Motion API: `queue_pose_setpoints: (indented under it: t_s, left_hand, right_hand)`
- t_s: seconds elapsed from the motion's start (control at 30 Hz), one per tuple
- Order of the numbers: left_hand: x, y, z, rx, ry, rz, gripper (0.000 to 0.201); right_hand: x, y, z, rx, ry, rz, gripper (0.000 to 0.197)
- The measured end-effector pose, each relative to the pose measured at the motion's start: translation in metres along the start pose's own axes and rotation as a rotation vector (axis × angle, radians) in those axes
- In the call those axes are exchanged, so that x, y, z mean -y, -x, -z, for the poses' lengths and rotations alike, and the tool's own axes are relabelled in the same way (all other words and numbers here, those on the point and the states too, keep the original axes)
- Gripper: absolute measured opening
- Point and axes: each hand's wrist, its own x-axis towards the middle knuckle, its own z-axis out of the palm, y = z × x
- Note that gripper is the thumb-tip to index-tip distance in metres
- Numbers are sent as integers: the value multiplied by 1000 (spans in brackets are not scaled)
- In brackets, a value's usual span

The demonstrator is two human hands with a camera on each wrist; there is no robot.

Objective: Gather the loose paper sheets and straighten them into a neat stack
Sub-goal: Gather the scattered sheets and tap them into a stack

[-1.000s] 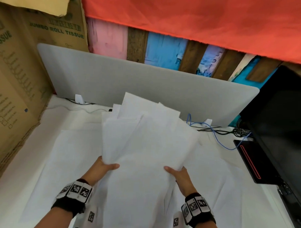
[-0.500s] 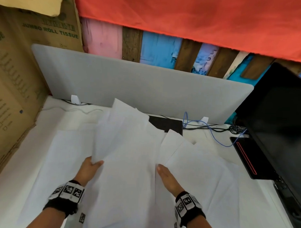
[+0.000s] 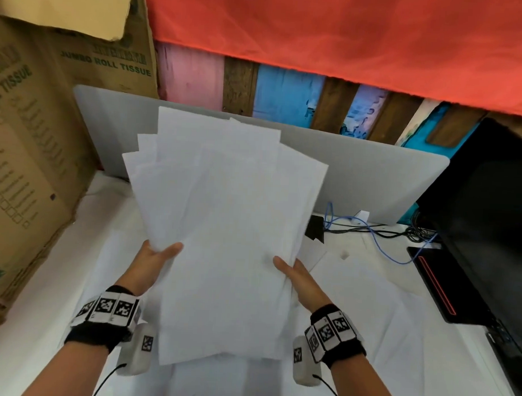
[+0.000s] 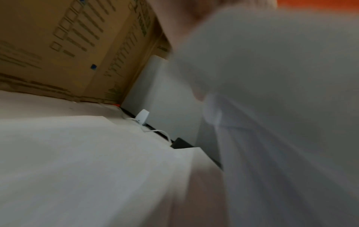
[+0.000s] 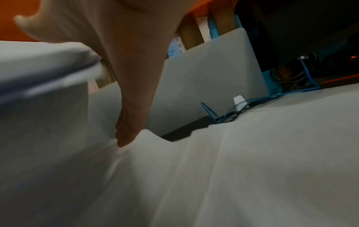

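Paper sheets (image 3: 223, 226), white and fanned unevenly at their far corners, raised between both hands above the white desk (image 3: 52, 279). Left hand (image 3: 151, 262) grips the bundle's left edge, thumb laid across the front and fingers hidden behind. Right hand (image 3: 298, 276) grips the right edge in the same way, thumb on the front face; the right wrist view shows its fingers (image 5: 132, 92) extended along the back of the sheets. More loose sheets (image 3: 369, 290) lie flat on the desk below and to the right of the right hand. Beyond the hands stands a grey divider panel (image 3: 373, 178); blue cable (image 3: 379, 240) lies near the panel's foot. Cardboard boxes (image 3: 33, 160) stand left of the left hand, a black monitor (image 3: 484, 211) right of the right hand.
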Motion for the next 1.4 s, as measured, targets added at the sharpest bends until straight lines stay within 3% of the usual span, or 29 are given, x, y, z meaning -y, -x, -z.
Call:
queue_pose_setpoints:
  t_s: [0.1, 0.2, 0.4, 0.5, 0.6, 0.7, 0.77, 0.9, 1.03, 1.07, 1.13, 1.2, 1.33, 1.4]
  left_hand:
    - [-11, -7, -14, 105, 113, -8, 79]
    - [-25, -13, -27, 181, 161, -45, 92]
    - [-36, -17, -41, 263, 160, -68, 90]
    - [-34, -14, -44, 286, 150, -61, 91]
    - [-34, -10, -46, 299, 138, -53, 91]
    - [-39, -8, -47, 336, 91, -64, 91]
    - [-44, -7, -46, 334, 88, -87, 91]
    - [-53, -3, -50, 355, 84, -135, 88]
    - [-38, 0, -57, 320, 32, -114, 60]
    - [-33, 1, -59, 300, 25, -110, 52]
    - [-28, 0, -62, 246, 44, -110, 40]
    - [-36, -1, -64, 216, 75, -128, 41]
    - [-69, -4, -62, 239, 114, -232, 59]
    - [-83, -4, -60, 245, 148, -285, 63]
  right_hand:
    - [29, 1, -2, -67, -89, 120, 47]
    - [47, 2, 4, -203, -70, 225, 31]
    - [49, 10, 17, -233, -126, 313, 41]
    - [43, 12, 23, -238, -144, 306, 72]
    - [42, 14, 25, -283, -154, 312, 63]
    - [49, 19, 27, -236, -108, 359, 48]
    - [54, 20, 27, -194, -80, 390, 49]
    - [61, 18, 23, -182, -17, 397, 62]
    - [50, 11, 18, -235, -14, 352, 96]
    - [46, 11, 17, -223, -5, 330, 94]
    - [39, 10, 16, -178, 13, 290, 69]
    - [39, 10, 16, -174, 22, 275, 56]
    - [60, 10, 30, -231, 30, 420, 109]
    - [75, 14, 37, -215, 55, 454, 117]
